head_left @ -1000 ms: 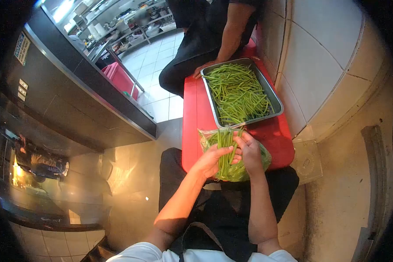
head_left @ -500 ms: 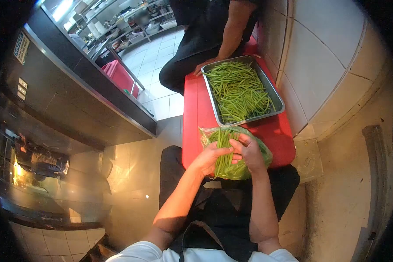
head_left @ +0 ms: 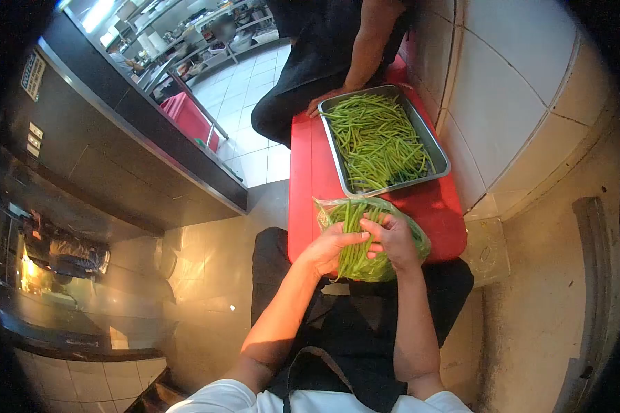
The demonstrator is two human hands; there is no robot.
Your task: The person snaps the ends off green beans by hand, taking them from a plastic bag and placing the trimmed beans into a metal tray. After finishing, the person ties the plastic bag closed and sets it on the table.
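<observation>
My left hand (head_left: 329,249) is closed around a bunch of green beans (head_left: 352,224), thumb lying across them. Close beside it, my right hand (head_left: 398,242) has its fingers curled, and a few bean ends show at its thumb and fingertips. Both hands are over a clear plastic bag (head_left: 419,237) with more green beans inside, at the near end of a red bench (head_left: 310,172). Behind the bag stands a metal tray (head_left: 442,171) with many green beans (head_left: 379,141) spread in it. Parts of the bunch are hidden by my fingers.
Across the bench sits another person in dark clothes, one hand (head_left: 327,100) at the tray's far left corner. A tiled wall (head_left: 496,96) runs along the right. At left are a dark counter panel (head_left: 138,144) and a pink bin (head_left: 189,122).
The bunch has fanned out a little between my hands, with some beans now apart near my right fingertips. Both hands stay in almost the same place.
</observation>
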